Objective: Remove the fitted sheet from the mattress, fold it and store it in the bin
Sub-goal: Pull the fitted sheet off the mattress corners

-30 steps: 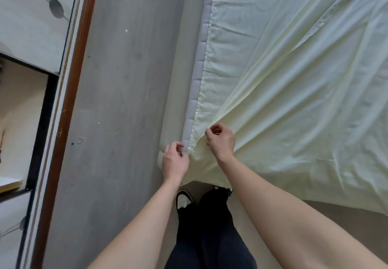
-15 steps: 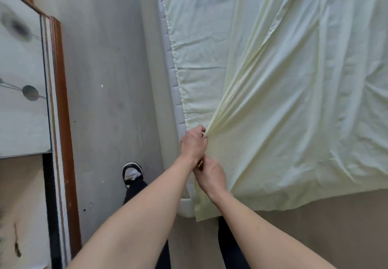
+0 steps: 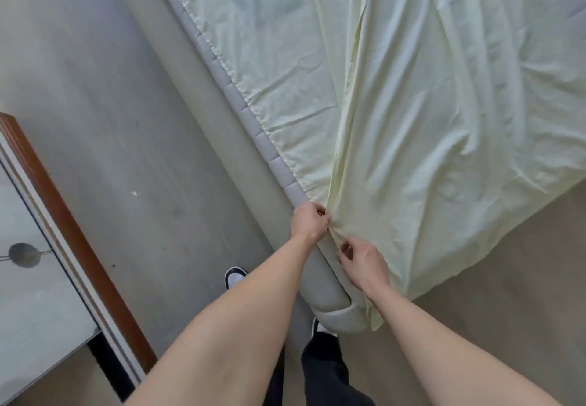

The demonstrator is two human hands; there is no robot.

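The fitted sheet (image 3: 412, 120) is bunching at the mattress (image 3: 279, 167) edge, where my left hand (image 3: 307, 221) fingers are pinching it; my right hand (image 3: 364, 266) fingers are curling onto it just beside.

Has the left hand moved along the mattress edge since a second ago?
Yes. The left hand has moved up the quilted mattress edge, away from the rounded bed-frame corner, still pinching the sheet.

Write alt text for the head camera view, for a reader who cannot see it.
Two bare hands work a pale yellow fitted sheet at a mattress corner: the left hand pinches a gathered fold, the right hand rests just below it. The grey quilted mattress edge shows beside a grey floor.
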